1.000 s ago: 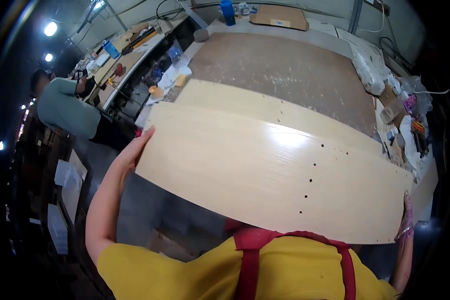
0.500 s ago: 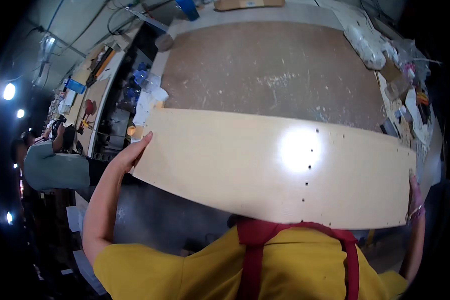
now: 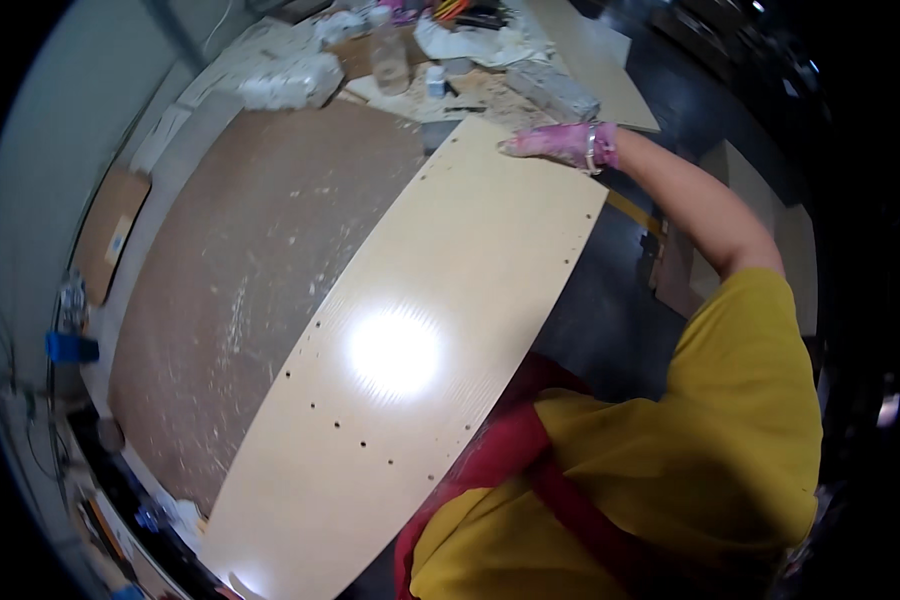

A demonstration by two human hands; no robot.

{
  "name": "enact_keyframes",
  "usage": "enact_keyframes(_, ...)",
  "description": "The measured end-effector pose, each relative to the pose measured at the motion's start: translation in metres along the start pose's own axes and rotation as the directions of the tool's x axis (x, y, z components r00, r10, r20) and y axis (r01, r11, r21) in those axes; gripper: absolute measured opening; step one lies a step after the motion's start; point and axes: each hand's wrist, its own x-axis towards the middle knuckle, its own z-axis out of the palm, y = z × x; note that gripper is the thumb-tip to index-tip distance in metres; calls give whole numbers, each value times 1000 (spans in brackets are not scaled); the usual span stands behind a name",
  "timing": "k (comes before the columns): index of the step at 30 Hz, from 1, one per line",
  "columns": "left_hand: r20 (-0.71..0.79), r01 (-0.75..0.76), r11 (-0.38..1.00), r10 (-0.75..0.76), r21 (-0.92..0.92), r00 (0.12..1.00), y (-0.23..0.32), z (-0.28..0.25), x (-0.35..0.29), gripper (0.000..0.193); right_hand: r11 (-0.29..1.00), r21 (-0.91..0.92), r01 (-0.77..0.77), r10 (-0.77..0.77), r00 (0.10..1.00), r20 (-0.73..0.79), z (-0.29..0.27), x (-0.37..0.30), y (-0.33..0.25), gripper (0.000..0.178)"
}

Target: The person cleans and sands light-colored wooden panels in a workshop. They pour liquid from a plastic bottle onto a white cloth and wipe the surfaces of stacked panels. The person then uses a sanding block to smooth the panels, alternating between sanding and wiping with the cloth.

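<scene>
Long, pale wood-grain panel (image 3: 470, 240) runs diagonally through the view, from upper centre to the lower left, over the near side of a broad brown surface (image 3: 270, 220) flecked with pale scuffs. Cannot tell whether panel and surface touch. Small dark holes (image 3: 363, 443) cross the panel's lower half in an uneven line; more sit near the far end. A bright white glare (image 3: 395, 350) covers part of its face. Right hand (image 3: 567, 146), stained pink-purple, with a light band (image 3: 592, 148) at the wrist, grips the panel's far end: thumb on the upper face, fingers hidden. Left hand (image 3: 240, 587): only a digit tip shows, at the panel's lower-left end; remainder out of view, grip cannot be told. Panel's near long edge overlaps, in view, the dark red apron (image 3: 500, 440) worn over a yellow shirt (image 3: 740, 390). Beyond the far end: clear plastic bottle (image 3: 390, 65), small white bottle (image 3: 436, 82) just beside it, and a grey oblong block (image 3: 553, 90) near the right hand. White plastic-wrapped bundle (image 3: 292, 84) lies at the brown area's upper edge; flat brown cardboard box (image 3: 110, 235) and blue container (image 3: 73, 347) lie along the left side.
</scene>
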Motion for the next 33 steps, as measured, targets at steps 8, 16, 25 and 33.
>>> enact_keyframes(8,2,-72,996,72,52,997,46,48,35,63,995,96,24,-17,997,-73,6,-5,3,80)
enact_keyframes(16,27,-145,987,144,61,989,66,59,44,64,998,22,53,-48,981,-188,1,25,20,76)
enact_keyframes(25,46,-240,970,238,48,970,85,81,39,64,926,279,255,-237,967,-97,-5,39,44,62)
enact_keyframes(33,15,-305,952,304,22,952,84,93,17,64,896,384,222,-198,975,-100,4,10,33,63)
